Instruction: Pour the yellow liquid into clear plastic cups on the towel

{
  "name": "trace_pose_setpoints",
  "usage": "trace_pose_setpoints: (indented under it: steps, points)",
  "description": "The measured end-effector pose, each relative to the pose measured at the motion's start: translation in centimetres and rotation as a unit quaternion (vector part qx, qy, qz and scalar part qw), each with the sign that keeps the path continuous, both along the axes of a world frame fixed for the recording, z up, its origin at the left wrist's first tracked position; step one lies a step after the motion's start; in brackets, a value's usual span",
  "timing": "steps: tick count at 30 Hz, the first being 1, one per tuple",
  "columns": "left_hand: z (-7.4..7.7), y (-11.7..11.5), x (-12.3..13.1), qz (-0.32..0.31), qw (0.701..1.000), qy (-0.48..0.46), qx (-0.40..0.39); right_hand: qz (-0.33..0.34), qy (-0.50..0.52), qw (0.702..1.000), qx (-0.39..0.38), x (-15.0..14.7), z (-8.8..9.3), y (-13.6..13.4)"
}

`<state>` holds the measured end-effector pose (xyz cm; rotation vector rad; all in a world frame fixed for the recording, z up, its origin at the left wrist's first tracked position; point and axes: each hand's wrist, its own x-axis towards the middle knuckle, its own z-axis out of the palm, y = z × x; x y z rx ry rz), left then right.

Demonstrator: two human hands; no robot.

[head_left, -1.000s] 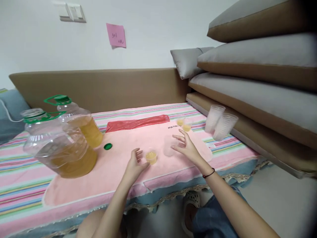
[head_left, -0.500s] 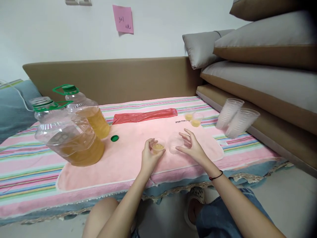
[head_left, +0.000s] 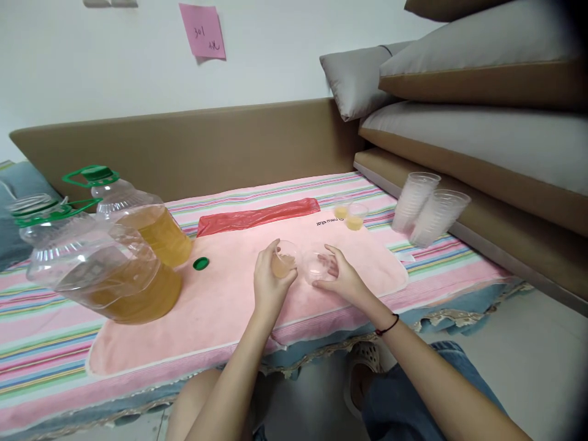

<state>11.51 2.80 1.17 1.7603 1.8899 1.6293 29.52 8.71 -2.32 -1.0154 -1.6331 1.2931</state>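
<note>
Cup (head_left: 285, 262), part-filled and tilted, is held over the mat (head_left: 220, 318) in the left hand (head_left: 267, 278); the right hand (head_left: 342, 280) grasps a clear cup (head_left: 315, 267), also over the mat. A cap (head_left: 201, 263) lies on the mat, jugs (head_left: 138, 291) at its left end, cup stacks (head_left: 436, 220) off its right, a bag (head_left: 260, 217) along its far edge.

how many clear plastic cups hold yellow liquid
3: one cup in the left hand, a front cup and a back cup near the far right corner of the pink fabric mat.
</note>
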Motion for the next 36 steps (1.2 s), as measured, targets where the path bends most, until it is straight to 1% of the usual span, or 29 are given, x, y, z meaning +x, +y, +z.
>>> trace_pose_setpoints:
  steps: [4, 7, 14, 20, 36]
  points:
    - [0.4, 0.2, 0.1, 0.01, 0.999, 0.046, 0.0, -0.01, -0.021, 1.0, -0.006, 0.0, 0.4, -0.2]
    - [0.6, 0.2, 0.2, 0.005, 0.997, 0.082, -0.001, -0.017, -0.039, 0.999, -0.01, 0.0, 0.6, -0.2]
    - [0.7, 0.2, 0.2, 0.004, 0.99, 0.138, -0.006, -0.031, -0.054, 0.998, -0.006, -0.3, 0.1, -0.1]
    - [0.8, 0.4, 0.1, -0.002, 0.988, 0.154, -0.004, -0.039, -0.058, 0.997, 0.016, -0.6, -0.4, -0.2]
    - [1.0, 0.5, 0.2, -0.013, 0.983, 0.182, -0.014, -0.041, -0.086, 0.995, 0.038, -0.7, -0.4, -0.3]
